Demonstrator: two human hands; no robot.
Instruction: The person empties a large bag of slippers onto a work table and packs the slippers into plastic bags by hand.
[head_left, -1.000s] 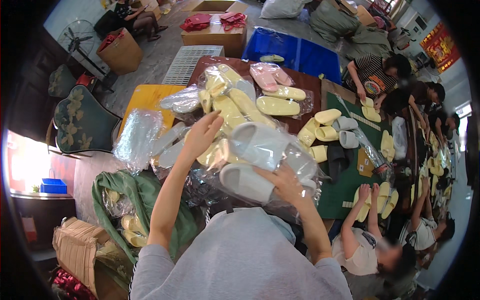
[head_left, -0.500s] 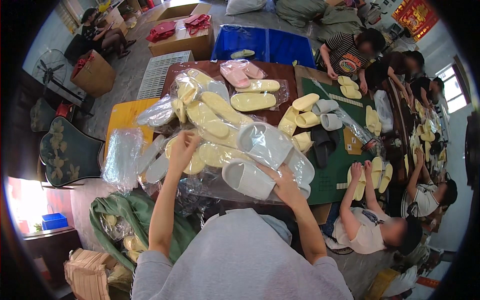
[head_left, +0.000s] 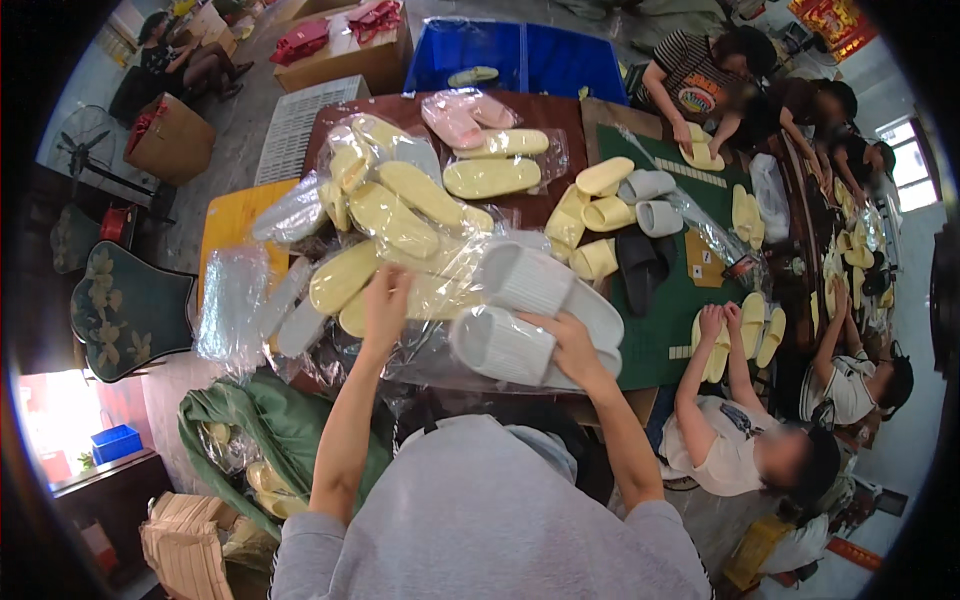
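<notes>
Two light grey slippers (head_left: pixel 505 345) lie side by side at the table's near edge, their strapped fronts toward the left and overlapped by clear plastic. My right hand (head_left: pixel 572 352) grips the nearer one around its middle, thumb on top. Left of them, my left hand (head_left: pixel 388 300) is closed with bent fingers at the clear plastic bag (head_left: pixel 425 335) that stretches toward the slippers; its fingertips are partly hidden. Just beyond that hand, yellow slippers (head_left: pixel 342 277) in clear bags form a loose heap. A pink bagged pair (head_left: pixel 458 118) rests farther back.
Empty clear bags (head_left: pixel 232 305) are stacked at the left. Yellow, grey and black slippers (head_left: pixel 642 268) stand on the green mat (head_left: pixel 640 350) to the right, where several co-workers handle slippers. A blue bin (head_left: pixel 465 50) borders the far edge; a green sack (head_left: pixel 320 430) sits below left.
My left hand has moved right and down, nearer the grey slippers, with the plastic. My right hand stays on the slippers. The whole view has shifted slightly.
</notes>
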